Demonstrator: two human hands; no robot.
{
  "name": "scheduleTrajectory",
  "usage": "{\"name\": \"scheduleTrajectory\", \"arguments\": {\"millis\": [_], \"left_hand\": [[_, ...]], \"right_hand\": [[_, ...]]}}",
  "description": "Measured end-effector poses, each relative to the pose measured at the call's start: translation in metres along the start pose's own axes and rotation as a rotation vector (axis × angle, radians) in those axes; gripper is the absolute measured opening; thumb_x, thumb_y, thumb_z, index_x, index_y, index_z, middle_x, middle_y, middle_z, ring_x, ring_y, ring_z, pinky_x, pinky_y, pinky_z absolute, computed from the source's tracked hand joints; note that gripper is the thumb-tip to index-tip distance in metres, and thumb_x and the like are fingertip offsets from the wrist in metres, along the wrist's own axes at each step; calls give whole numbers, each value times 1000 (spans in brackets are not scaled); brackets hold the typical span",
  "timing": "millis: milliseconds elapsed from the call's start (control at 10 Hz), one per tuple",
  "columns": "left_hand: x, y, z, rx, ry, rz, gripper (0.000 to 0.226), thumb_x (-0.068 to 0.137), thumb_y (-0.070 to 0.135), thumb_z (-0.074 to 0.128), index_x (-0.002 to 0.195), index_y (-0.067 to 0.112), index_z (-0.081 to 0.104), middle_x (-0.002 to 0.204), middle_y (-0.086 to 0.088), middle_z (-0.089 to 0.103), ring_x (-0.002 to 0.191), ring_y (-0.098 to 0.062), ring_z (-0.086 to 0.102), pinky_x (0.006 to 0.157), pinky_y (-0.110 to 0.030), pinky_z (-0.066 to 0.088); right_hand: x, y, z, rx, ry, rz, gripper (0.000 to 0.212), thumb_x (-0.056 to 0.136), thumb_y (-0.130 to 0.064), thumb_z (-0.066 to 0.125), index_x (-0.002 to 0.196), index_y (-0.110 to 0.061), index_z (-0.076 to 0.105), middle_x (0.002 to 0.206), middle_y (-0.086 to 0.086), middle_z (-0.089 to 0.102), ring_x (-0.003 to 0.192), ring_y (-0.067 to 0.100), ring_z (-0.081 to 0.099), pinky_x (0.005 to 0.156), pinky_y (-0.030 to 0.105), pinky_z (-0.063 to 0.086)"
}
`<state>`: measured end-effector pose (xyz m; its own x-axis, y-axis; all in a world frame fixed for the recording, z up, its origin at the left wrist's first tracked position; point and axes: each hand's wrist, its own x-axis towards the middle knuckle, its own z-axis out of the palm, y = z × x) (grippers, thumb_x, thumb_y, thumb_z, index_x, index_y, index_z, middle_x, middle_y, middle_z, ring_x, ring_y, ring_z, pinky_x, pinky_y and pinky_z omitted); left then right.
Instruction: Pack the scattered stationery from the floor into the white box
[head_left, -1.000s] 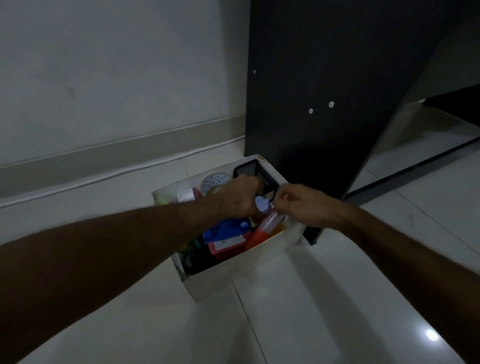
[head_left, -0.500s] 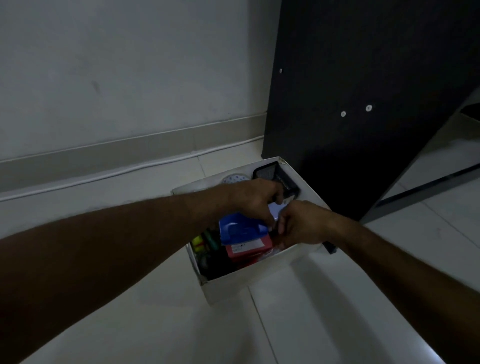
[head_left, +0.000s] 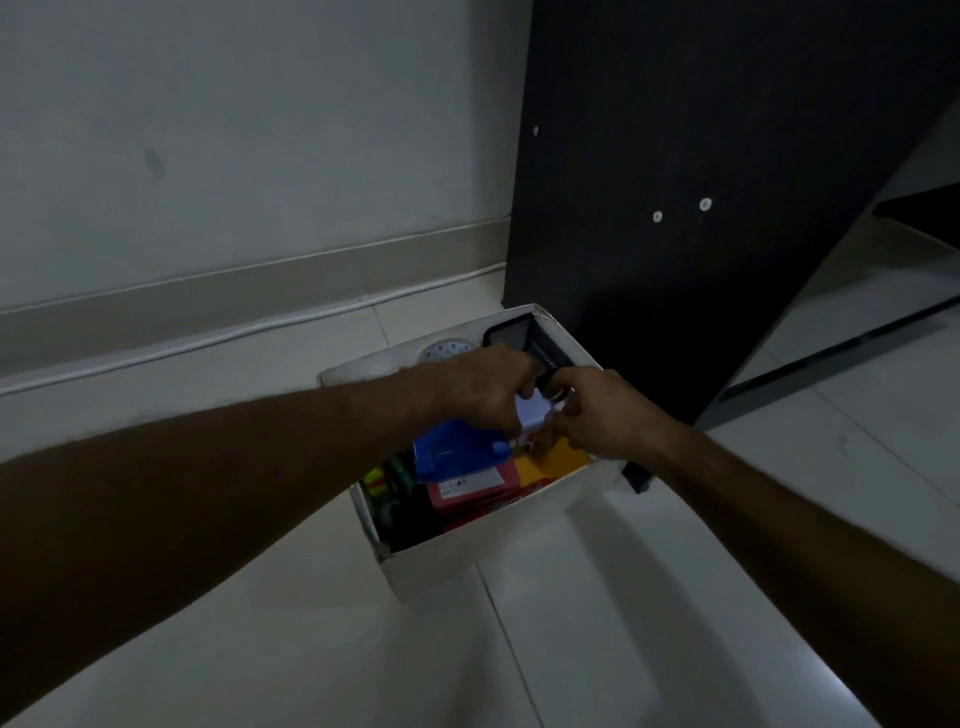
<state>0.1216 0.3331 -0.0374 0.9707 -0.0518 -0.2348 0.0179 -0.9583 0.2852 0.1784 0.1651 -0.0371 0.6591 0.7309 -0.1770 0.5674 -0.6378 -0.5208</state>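
At frame centre, both hands meet over the white box (head_left: 467, 561) on the floor: left hand (head_left: 488, 387) and right hand (head_left: 605, 415) pinch a small white item (head_left: 532, 415). Crowded contents could block it, tipping it out.

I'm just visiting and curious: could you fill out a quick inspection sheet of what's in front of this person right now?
Surface: pale tiled floor, dimly lit.
Job's things: white box on the floor, holding a blue hole punch, a red packet, an orange item, highlighters, a black mesh holder and a round white item.
Clutter: nothing seen loose on the floor.
Grips: left hand and right hand both over the box, holding a small white object between them.
Cables: white cord along the skirting.
Surroundings: grey wall; dark cabinet panel beside the box.
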Motion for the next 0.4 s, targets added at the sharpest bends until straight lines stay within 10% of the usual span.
{"name": "scheduleTrajectory", "arguments": {"millis": [400], "left_hand": [[-37, 19, -9, 24, 169, 77, 40, 87, 47, 62, 108, 13, 59, 101, -5, 63, 86, -18, 59, 72, -33, 51]], "right_hand": [[-28, 4, -3, -49, 275, -110, 15, 95, -20, 59, 109, -18, 64, 101, -2, 67, 83, 6, 62, 67, 14, 47]]}}
